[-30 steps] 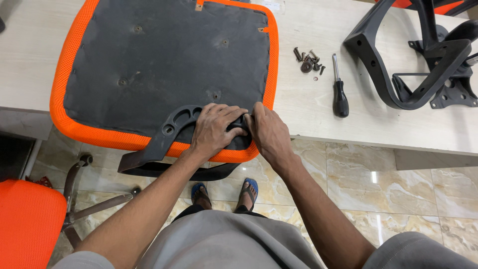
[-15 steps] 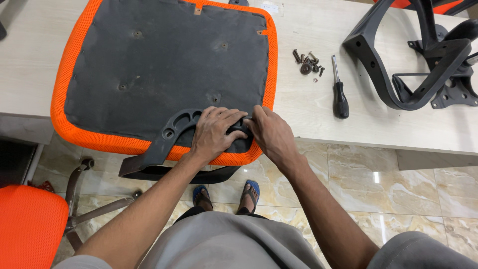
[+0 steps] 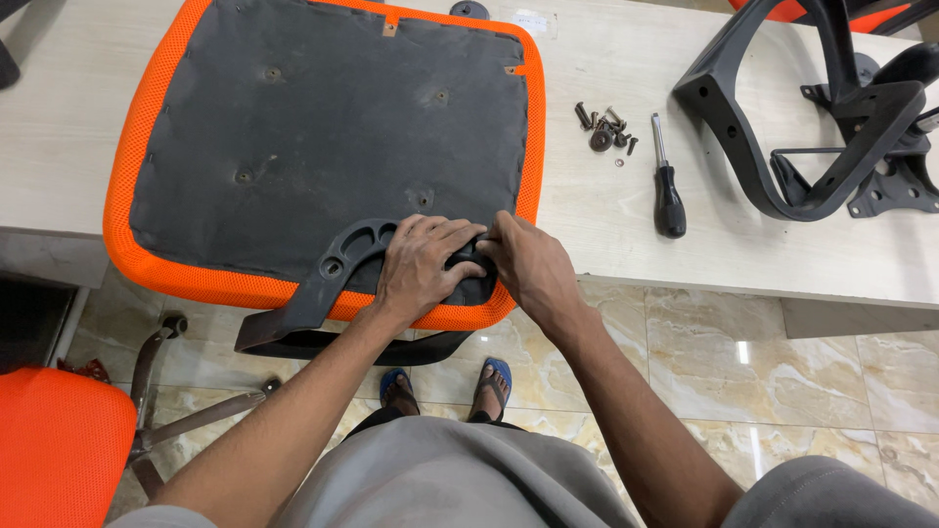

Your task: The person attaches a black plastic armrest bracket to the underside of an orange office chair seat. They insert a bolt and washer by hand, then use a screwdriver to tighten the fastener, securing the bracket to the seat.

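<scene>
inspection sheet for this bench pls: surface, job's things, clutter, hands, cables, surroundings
Surface: pale wood-grain table, seat overhangs its near edge.
Job's things: upturned orange mesh seat cushion with black underside; black plastic armrest bracket lying on its near edge.
Clutter: black-handled screwdriver; small pile of dark screws and washers; black plastic chair frame at far right.
Hands: left hand flat on the bracket; right hand gripping beside it, fingers touching.
Cables: nothing seen.
Surroundings: beige marble-look floor tiles; orange seat on metal legs lower left.

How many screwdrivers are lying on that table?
1. The screwdriver with a black handle lies on the pale table, just right of the small pile of screws and right of the orange seat. Others may be hidden behind the black chair frame.
</scene>
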